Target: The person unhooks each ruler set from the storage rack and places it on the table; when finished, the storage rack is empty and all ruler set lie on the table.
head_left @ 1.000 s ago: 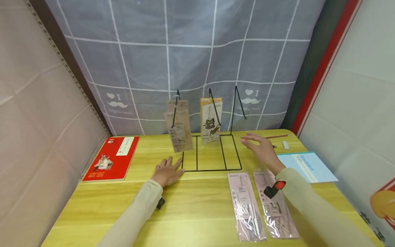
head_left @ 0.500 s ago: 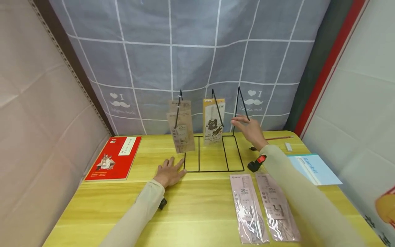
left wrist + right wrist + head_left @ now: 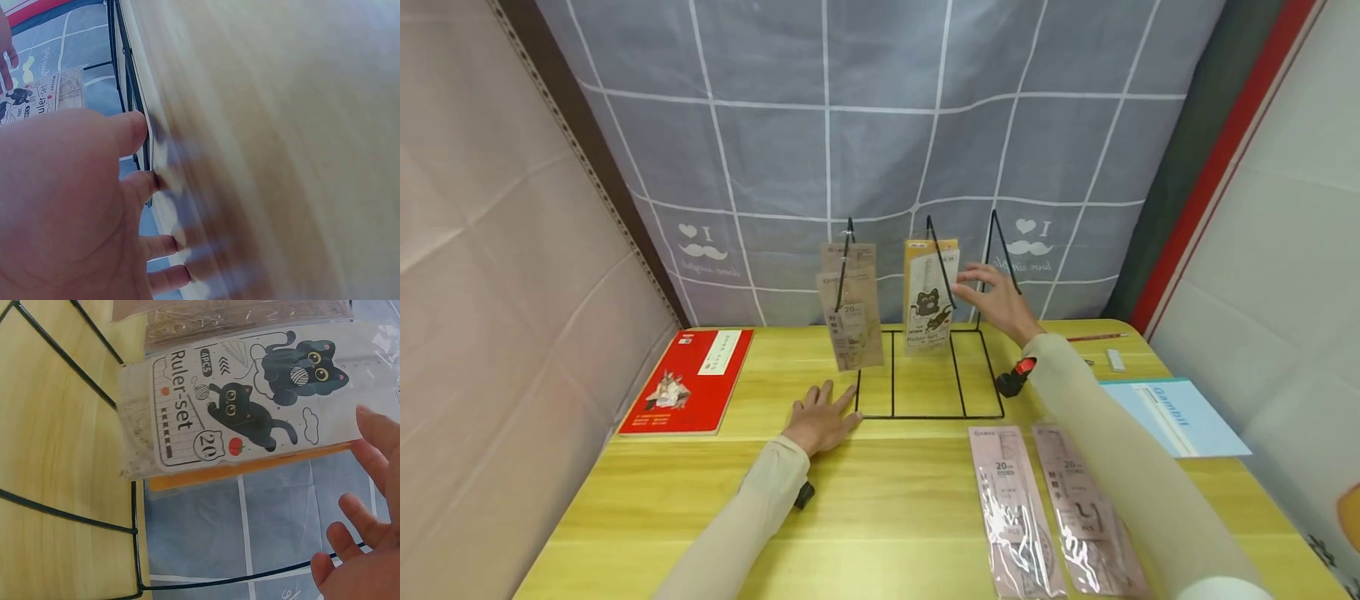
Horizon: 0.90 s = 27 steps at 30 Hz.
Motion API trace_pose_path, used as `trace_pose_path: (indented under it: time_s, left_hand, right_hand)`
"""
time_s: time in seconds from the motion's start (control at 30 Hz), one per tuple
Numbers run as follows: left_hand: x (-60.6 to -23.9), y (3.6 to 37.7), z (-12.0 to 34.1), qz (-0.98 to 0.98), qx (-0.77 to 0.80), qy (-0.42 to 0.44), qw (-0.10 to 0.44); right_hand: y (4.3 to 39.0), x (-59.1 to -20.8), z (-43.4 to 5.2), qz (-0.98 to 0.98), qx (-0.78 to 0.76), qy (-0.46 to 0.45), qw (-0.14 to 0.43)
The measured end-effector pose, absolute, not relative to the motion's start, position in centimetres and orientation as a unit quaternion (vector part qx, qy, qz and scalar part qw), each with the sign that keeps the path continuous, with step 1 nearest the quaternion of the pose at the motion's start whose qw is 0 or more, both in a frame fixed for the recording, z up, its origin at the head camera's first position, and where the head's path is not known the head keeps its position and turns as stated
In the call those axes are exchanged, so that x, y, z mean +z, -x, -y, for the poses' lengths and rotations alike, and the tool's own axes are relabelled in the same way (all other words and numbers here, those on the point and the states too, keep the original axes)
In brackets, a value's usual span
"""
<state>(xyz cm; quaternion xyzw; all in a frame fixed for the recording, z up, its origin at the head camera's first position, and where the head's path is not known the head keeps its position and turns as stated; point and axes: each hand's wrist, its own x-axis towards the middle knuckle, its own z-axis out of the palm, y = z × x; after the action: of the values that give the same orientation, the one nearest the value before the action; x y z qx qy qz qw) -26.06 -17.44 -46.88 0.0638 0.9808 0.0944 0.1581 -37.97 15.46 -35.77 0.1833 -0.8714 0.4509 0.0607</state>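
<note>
My left hand [image 3: 822,419] lies with fingers spread on the wooden table, its thumb at the front left corner of a black wire display rack [image 3: 925,417]. My right hand [image 3: 997,304] reaches over the rack's right side, thumb and index fingertip right at the edge of a white ruler-set packet [image 3: 250,400] printed with black cats. Its other fingers are loosely bent. The packet hangs from the middle hook, in front of an orange-edged packet [image 3: 250,467]. From the left hook hang pinkish ruler packets [image 3: 853,312]. The right hook [image 3: 1006,254] bears nothing.
Two pink ruler packets [image 3: 1011,504] lie at front right, one partly beneath the right sleeve. A blue booklet [image 3: 1180,417], an eraser [image 3: 1116,360] and a red pencil [image 3: 1097,337] lie at the right. A red book [image 3: 688,383] is at the left. A grey curtain [image 3: 880,150] hangs behind.
My right hand has moved left and upward from beside the rack, past the right hook, to the edge of the cat packet. The left hand stays in place; the head view has shifted slightly.
</note>
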Motion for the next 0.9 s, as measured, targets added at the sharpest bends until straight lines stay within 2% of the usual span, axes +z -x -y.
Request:
trace_pose_path:
  time_s: [0.57, 0.9]
  left_hand:
    - [-46.7, 25.8, 17.2, -0.981, 0.098, -0.062, 0.155]
    - [-46.8, 25.8, 17.2, -0.983, 0.088, -0.063, 0.151]
  right_hand:
    - [37.5, -35.3, -15.2, 0.865, 0.47, -0.164, 0.061]
    - [35.4, -35.3, -15.0, 0.883, 0.437, -0.151, 0.076]
